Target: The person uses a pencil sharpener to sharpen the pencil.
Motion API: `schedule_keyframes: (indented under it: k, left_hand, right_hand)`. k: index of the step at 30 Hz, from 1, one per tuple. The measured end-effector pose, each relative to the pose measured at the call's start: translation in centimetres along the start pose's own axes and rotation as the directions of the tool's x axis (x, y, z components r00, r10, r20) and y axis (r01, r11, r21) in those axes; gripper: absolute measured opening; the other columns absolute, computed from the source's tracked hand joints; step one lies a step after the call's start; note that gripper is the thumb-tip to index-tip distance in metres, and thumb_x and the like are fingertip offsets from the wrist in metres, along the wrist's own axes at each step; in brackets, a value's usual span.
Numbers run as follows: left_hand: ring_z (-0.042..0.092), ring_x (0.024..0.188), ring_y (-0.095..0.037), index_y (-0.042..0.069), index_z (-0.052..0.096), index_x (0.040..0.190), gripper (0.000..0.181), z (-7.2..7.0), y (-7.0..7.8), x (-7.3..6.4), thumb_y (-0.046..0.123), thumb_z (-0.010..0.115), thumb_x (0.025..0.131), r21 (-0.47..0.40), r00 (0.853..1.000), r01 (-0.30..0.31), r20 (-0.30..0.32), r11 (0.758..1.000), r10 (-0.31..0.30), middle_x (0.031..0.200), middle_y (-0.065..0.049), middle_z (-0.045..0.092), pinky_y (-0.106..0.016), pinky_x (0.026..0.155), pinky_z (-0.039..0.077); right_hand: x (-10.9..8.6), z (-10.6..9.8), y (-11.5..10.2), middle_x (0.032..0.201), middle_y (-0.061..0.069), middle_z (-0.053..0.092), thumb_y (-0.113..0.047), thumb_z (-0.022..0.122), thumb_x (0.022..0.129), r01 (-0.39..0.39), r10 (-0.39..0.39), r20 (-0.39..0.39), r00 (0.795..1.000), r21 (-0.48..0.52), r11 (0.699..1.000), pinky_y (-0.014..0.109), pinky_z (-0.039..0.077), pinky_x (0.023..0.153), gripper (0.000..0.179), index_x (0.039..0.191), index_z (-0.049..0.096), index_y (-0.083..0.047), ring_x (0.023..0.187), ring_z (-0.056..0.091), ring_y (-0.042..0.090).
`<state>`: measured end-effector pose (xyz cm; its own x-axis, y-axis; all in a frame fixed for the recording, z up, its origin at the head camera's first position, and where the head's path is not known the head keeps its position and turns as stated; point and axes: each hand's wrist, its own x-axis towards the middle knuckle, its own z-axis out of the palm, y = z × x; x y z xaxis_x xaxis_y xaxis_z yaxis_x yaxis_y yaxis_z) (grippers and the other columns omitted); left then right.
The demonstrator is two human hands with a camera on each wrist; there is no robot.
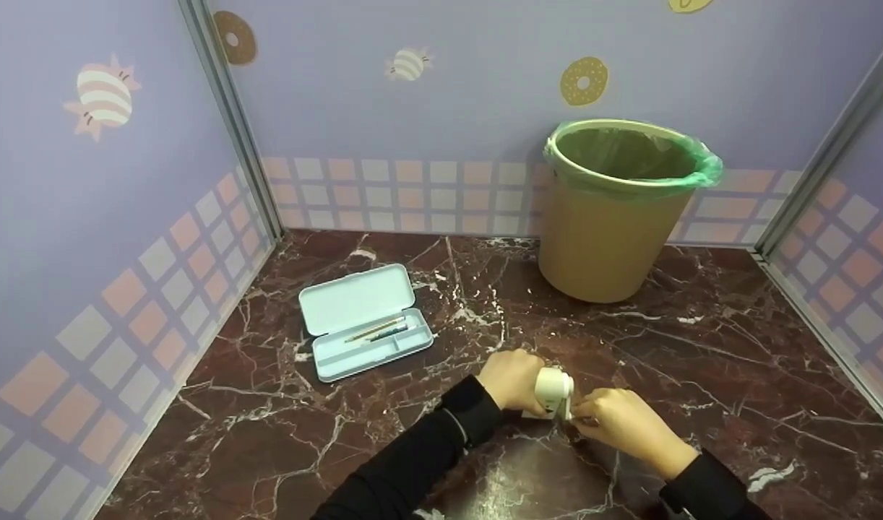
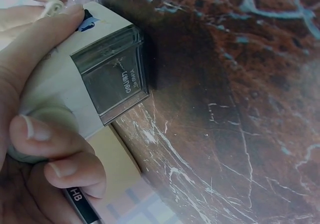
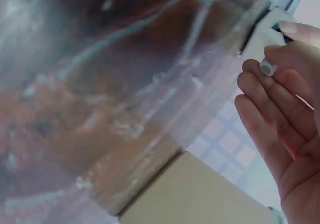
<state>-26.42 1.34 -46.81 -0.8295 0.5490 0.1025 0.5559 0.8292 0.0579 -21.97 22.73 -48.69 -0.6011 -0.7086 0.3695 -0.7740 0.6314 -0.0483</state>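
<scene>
A white crank pencil sharpener (image 1: pixel 552 386) stands on the marble-patterned table, gripped from its left side by my left hand (image 1: pixel 510 379). In the left wrist view its dark clear shavings drawer (image 2: pixel 112 74) faces the camera, and my left thumb lies along the body. A dark pencil (image 2: pixel 77 200) marked HB shows beneath the curled left fingers; its tip is hidden. On the sharpener's other side my right hand (image 1: pixel 622 422) pinches the small white crank knob (image 3: pixel 267 68) between thumb and index finger, the other fingers loosely bent.
A light blue pencil case (image 1: pixel 355 292) lies unlatched at the left, with pencils (image 1: pixel 378 331) inside. Behind the hands stands a tan bin (image 1: pixel 608 238) lined with a green bag (image 1: pixel 705 170). Small pale crumbs dot the table near it. Patterned walls enclose three sides.
</scene>
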Motion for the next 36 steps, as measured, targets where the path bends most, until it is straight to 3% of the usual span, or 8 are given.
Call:
schedule_keyframes:
  k: [7,14,18,24,28,32,36]
  left_hand:
    - [0.07,0.074,-0.014,0.017,0.074,0.091,0.048,0.1,-0.1,0.0,0.051,0.092,0.061,0.0,1.0,-0.005,-0.005,1.0,0.005,0.085,0.004,0.075,-0.029,0.059,0.053]
    - [0.072,0.077,-0.015,0.017,0.074,0.091,0.048,0.0,0.1,-0.2,0.049,0.092,0.061,0.017,1.0,-0.002,-0.007,1.0,0.002,0.085,0.003,0.076,-0.03,0.06,0.055]
    - [0.072,0.077,-0.015,0.017,0.074,0.091,0.048,-0.1,0.1,-0.2,0.05,0.092,0.06,0.018,1.0,-0.005,-0.012,1.0,0.005,0.085,0.003,0.076,-0.03,0.06,0.055]
    - [0.072,0.077,-0.015,0.017,0.074,0.092,0.05,-0.2,0.1,-0.2,0.052,0.093,0.061,0.012,1.0,-0.005,0.0,1.0,0.005,0.087,0.003,0.076,-0.031,0.062,0.057]
    - [0.072,0.078,-0.016,0.017,0.075,0.093,0.05,-0.2,0.1,-0.2,0.051,0.093,0.061,0.012,1.0,-0.007,0.007,1.0,0.007,0.088,0.002,0.077,-0.031,0.062,0.057]
    - [0.072,0.078,-0.016,0.017,0.075,0.094,0.051,-0.1,0.1,-0.1,0.051,0.092,0.062,0.019,1.0,-0.013,0.01,1.0,0.013,0.088,0.002,0.077,-0.031,0.061,0.057]
    - [0.072,0.076,-0.015,0.017,0.074,0.094,0.05,-0.1,0.1,-0.2,0.051,0.093,0.061,0.012,1.0,-0.007,0.01,1.0,0.007,0.088,0.003,0.077,-0.031,0.061,0.056]
  right_hand:
    - [0.1,-1.2,-0.7,0.07,-0.007,0.069,-0.015,0.087,0.074,0.029,-0.029,0.013,0.999,-0.012,1.0,0.024,0.048,0.052,0.011,0.078,0.077,-0.018,0.058,0.059,0.004]
    - [0.2,-2.0,-1.0,0.064,-0.009,0.063,-0.025,0.088,0.075,0.056,-0.057,-0.014,0.998,-0.034,0.998,0.021,0.039,0.048,0.015,0.072,0.074,-0.021,0.054,0.045,-0.003]
    - [0.4,-2.4,-1.0,0.062,-0.01,0.059,-0.024,0.088,0.075,0.084,-0.084,-0.021,0.996,-0.03,0.996,0.018,0.036,0.048,0.018,0.07,0.07,-0.021,0.055,0.04,-0.005]
    - [0.5,-3.0,-1.1,0.061,-0.014,0.055,-0.026,0.09,0.071,0.106,-0.108,-0.096,0.99,-0.028,0.994,0.017,0.036,0.049,0.026,0.066,0.065,-0.023,0.055,0.04,-0.006]
    - [0.6,-3.4,-1.1,0.061,-0.014,0.055,-0.029,0.089,0.072,0.109,-0.111,-0.082,0.99,-0.031,0.994,0.017,0.035,0.049,0.025,0.067,0.065,-0.023,0.055,0.038,-0.006]
    - [0.8,-4.3,-1.0,0.066,-0.01,0.064,-0.019,0.089,0.07,0.115,-0.117,-0.087,0.989,-0.024,0.993,0.017,0.042,0.051,0.017,0.075,0.073,-0.019,0.055,0.048,-0.003]
    - [1.4,-5.3,-0.6,0.072,-0.007,0.071,-0.008,0.089,0.067,0.118,-0.123,-0.126,0.984,-0.046,0.992,0.021,0.049,0.054,0.02,0.081,0.078,-0.017,0.058,0.06,0.004]
